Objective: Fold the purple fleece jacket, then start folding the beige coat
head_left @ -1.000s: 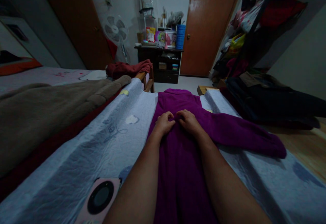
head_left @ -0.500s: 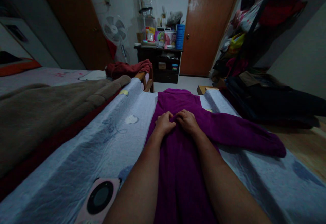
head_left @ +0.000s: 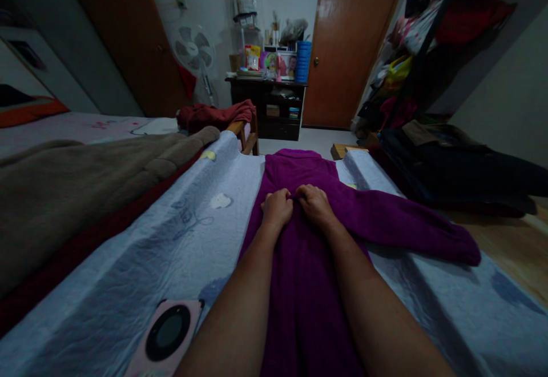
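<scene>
A purple garment (head_left: 308, 274) lies lengthwise on a pale blue quilted sheet (head_left: 141, 263), one sleeve stretched out to the right. My left hand (head_left: 277, 208) and my right hand (head_left: 315, 204) rest side by side on its chest, fingers curled and pinching the fabric at the middle where their knuckles nearly meet. Both forearms run along the garment toward the camera.
A pink device with a black round disc (head_left: 168, 336) lies on the sheet near my left forearm. A brown blanket (head_left: 85, 177) covers the bed at left. A dark pile of clothes (head_left: 454, 171) sits at right. Ahead stand a fan (head_left: 192, 51), a cluttered dark cabinet (head_left: 269, 103) and a wooden door (head_left: 346, 45).
My left hand has shifted slightly right and closed tighter against my right hand on the fabric. The garment has hardly moved.
</scene>
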Demonstrator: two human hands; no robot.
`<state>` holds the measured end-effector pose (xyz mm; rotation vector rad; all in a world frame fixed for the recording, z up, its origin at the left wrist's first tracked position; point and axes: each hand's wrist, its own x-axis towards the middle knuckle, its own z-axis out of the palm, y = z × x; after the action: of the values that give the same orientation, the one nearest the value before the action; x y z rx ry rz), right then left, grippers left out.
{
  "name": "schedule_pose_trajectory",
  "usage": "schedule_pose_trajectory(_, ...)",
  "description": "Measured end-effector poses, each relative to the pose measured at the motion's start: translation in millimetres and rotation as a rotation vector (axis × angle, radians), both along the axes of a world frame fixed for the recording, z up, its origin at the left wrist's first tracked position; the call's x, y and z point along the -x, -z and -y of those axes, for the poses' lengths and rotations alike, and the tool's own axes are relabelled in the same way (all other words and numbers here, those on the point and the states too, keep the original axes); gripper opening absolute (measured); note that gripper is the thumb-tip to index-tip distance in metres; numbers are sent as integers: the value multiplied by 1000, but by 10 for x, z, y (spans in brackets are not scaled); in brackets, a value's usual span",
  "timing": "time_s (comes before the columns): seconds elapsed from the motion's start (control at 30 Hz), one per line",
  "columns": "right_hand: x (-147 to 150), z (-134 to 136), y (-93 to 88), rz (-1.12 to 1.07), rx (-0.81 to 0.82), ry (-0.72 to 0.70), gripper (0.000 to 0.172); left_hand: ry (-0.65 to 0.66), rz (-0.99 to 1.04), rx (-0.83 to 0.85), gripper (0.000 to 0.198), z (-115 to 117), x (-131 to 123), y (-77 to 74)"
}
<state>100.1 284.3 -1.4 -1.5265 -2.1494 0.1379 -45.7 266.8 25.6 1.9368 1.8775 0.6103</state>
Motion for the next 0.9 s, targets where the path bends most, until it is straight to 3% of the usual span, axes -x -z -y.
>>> schedule_pose_trajectory(0.23,-5,1,-27,38,19,15,11,11,-25,12,30,6,-5,-15)
schedule_pose_trajectory(0.47,-32,16,-111,-136,76,0,7,-20,66,11,24,-21,11,16)
schedule_pose_trajectory(0.6,-27,39,-154,-233,124,15,11,-59,122,39,21,-34,10,22)
schedule_pose_trajectory(0.9,-28,12,-97,-204,100,41,19,-22,140,-12,19,-31,23,28)
